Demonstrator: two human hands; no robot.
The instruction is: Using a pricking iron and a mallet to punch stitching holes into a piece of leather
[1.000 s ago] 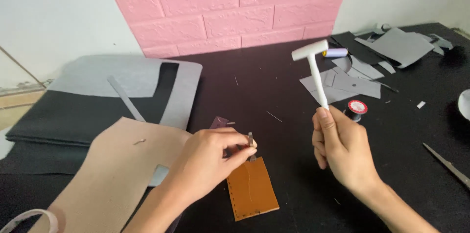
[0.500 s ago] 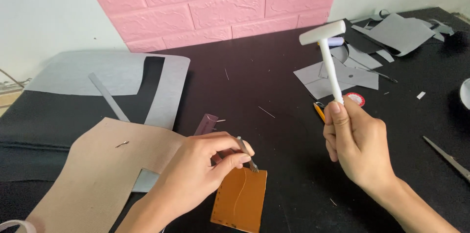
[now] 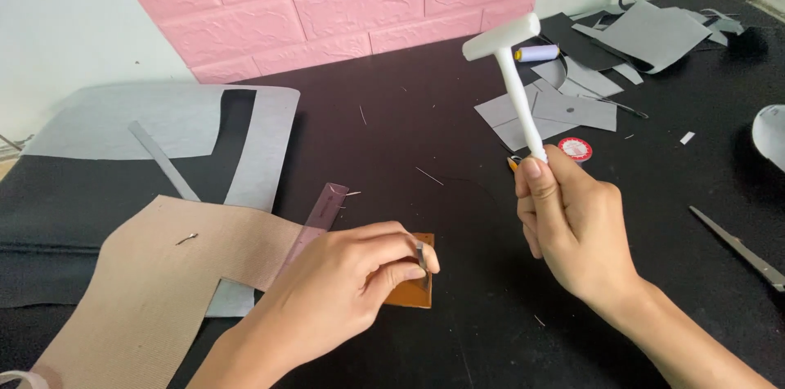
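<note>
left hand pinches thin metal punch upright on small tan leather rectangle on black table; right hand grips raised white plastic mallet; striking step, needs square blow on punch

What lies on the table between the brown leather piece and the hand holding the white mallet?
Bare black table in the head view: nothing between the brown leather piece and the right hand gripping the white mallet.

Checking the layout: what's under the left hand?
A brown leather piece lies under the left hand on the black table; the fingers pinch a small metal tool onto it. Most of the piece is covered.
</note>
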